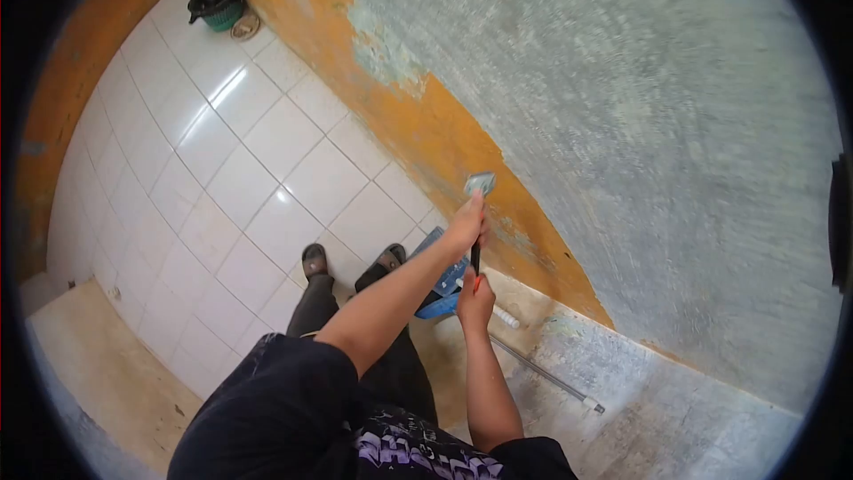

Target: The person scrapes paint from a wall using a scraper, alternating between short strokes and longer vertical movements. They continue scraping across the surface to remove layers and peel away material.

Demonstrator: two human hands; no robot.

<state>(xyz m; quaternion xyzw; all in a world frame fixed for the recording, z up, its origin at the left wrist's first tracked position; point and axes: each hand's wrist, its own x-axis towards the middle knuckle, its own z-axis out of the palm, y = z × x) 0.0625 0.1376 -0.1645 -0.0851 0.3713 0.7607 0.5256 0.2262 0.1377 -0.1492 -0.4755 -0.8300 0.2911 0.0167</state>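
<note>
A scraper [480, 183] with a flat pale metal head and a black and red handle lies against the wall at the edge of the orange paint [453, 133]. My left hand [467, 222] is closed around the handle just below the head. Lower down, my right hand [476, 300] grips the same handle near its end. Grey, scraped-looking wall [640, 124] spreads to the right of the orange band. Whether the blade touches the wall cannot be told for certain.
Below the hands are a blue plastic item [437, 306], a white ribbed tube [502, 316] and a metal rod [551, 377] on a concrete ledge [613, 391]. White tiles [275, 151] cover the floor under my feet. A green bin [224, 18] with a black bag stands far off.
</note>
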